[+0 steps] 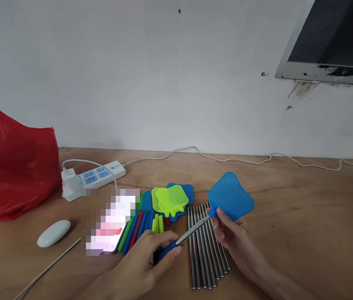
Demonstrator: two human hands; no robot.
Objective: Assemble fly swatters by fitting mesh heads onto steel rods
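Observation:
A blue fly swatter [231,196] with a metal rod is held slanting between my hands. My left hand [149,258] is wrapped round its blue handle at the lower end. With thumb and fingers, my right hand [234,233] pinches the base of the blue mesh head where it meets the rod. Below the swatter lies a row of several metal rods [206,258] side by side. Just beyond my left hand are loose handles [135,227] in green, blue, red and yellow. Behind them, yellow-green, blue and green mesh heads [171,198] are piled up.
A blurred phone [110,227] with a lit screen lies left of the handles. Further left are a white oval object [53,233], a power strip [101,177] with a plug, and a red plastic bag [13,171]. A white cable [220,159] runs along the wall.

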